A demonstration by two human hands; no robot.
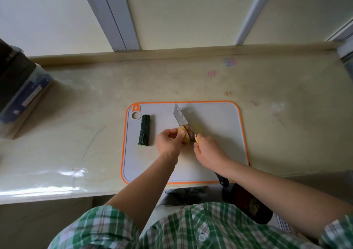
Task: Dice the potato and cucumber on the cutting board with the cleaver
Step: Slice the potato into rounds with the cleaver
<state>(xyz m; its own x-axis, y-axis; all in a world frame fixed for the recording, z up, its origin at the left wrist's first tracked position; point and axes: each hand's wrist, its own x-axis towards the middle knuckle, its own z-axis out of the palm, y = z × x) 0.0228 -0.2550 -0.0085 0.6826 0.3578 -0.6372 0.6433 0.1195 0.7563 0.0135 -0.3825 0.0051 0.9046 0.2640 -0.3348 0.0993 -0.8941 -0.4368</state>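
Beyond the plaid shirt [191, 227], the left hand [169, 142] curls its fingers round the potato [184, 137] mid-board, steadying it for the cleaver [180, 117] gripped by the right hand [208, 151]; the cucumber [144, 130] waits at the cutting board's [243, 126] 9 o'clock.

Cutting board [219, 153] lies on tabletop [95, 105]. Cucumber [144, 130] on board's left; potato [185, 135] centre, cleaver [180, 118] just right.
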